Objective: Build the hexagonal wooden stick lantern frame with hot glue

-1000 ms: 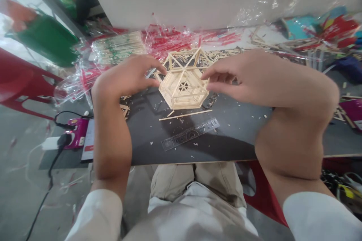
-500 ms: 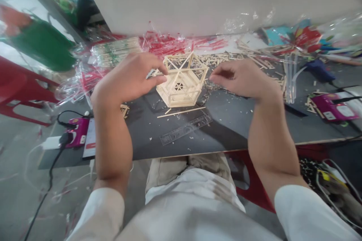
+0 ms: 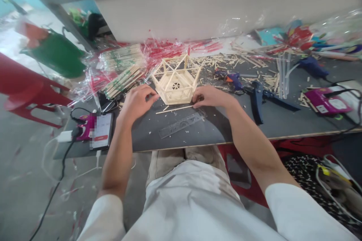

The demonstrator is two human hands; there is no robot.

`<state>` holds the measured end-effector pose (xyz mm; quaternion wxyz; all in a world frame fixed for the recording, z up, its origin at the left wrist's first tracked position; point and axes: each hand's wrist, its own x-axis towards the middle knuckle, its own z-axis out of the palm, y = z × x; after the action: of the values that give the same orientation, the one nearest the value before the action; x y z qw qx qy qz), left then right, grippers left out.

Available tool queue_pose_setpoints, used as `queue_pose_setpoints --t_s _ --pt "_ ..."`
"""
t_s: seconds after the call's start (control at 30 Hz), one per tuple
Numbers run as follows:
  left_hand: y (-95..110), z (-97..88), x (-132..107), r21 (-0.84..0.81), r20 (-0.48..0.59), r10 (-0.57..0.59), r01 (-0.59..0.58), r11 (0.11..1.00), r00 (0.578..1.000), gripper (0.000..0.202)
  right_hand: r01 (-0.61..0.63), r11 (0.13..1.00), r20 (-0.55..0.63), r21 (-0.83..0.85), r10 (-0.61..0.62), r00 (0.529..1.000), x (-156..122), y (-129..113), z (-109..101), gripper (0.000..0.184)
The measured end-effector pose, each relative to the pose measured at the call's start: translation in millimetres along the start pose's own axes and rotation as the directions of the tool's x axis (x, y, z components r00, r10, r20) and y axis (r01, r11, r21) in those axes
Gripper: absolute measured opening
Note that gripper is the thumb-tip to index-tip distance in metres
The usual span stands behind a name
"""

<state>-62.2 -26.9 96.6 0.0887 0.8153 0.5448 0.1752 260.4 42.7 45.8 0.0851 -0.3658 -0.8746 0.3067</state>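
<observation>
A six-sided frame model [image 3: 174,96] glued from thin pale wooden sticks stands on the dark table, with a spoked hexagon in its floor and a red-tipped post at the back. My left hand [image 3: 140,99] is beside its lower left side, fingers bent, with a gap between thumb and fingertips and nothing seen in them. On the other side, my right hand [image 3: 213,96] rests low by the model's right corner. Its slightly parted fingertips are at the right end of a loose thin stick [image 3: 175,110]; whether they touch it I cannot tell. A clear plastic ruler [image 3: 182,125] lies in front.
Bundled sticks [image 3: 124,81] and red plastic-wrapped sticks [image 3: 169,47] lie behind. On the right are a blue glue gun [image 3: 234,81], a dark-blue-handled cutter [image 3: 257,101] and a purple power strip [image 3: 325,101]. A phone [image 3: 102,131] lies near the left edge.
Both hands have come down from beside the model's upper part to its base, the right one moving inward to the loose stick. My view has shifted slightly; the model stays standing.
</observation>
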Motion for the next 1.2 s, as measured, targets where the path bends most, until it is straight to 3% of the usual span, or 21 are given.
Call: queue_pose_setpoints --t_s 0.03,0.27,0.53,0.83,0.93,1.07,1.13,1.2 --pt "-2.4 6.9 -2.7 -0.018 -0.008 -0.004 0.004 1.0 1.0 0.033 0.012 1.0 0.008 -0.018 -0.012 1.0 -0.1 -0.8 0.4 0.028" --pt "-24.9 39.1 -6.8 -0.017 0.271 -0.03 0.036 0.999 0.962 0.029 0.085 0.995 -0.046 -0.053 -0.087 0.995 0.0 -1.4 4.6 0.014" --pt "-40.4 50.9 -1.9 -0.026 0.148 -0.081 0.086 0.996 0.986 0.015 0.127 0.992 -0.059 0.012 -0.126 0.99 8.3 17.5 12.9 0.014" --pt "-34.2 54.9 -4.3 0.158 0.234 -0.029 -0.008 0.987 0.972 0.015 0.098 0.992 -0.022 -0.083 -0.101 0.995 7.9 4.7 14.0 0.014" --pt "-30.8 55.0 -5.0 0.117 0.205 -0.041 0.017 0.993 0.978 0.013 0.07 0.995 -0.031 -0.069 -0.072 0.997 1.5 -1.5 8.1 0.012" --pt "-24.4 50.8 -5.5 -0.027 0.127 -0.018 0.022 0.999 0.992 0.007 0.001 0.996 -0.074 0.092 0.006 0.997 -14.4 -0.5 -8.8 0.016" --pt "-19.3 49.4 -6.4 -0.122 0.012 0.039 -0.037 0.992 0.999 0.008 0.01 0.974 -0.087 0.228 0.01 0.996 -22.8 2.4 -16.8 0.02" --pt "-13.2 50.2 -7.0 -0.203 -0.178 0.079 -0.116 0.972 0.981 0.014 0.057 0.932 -0.136 0.358 -0.009 0.991 -29.1 4.7 -21.6 0.024"
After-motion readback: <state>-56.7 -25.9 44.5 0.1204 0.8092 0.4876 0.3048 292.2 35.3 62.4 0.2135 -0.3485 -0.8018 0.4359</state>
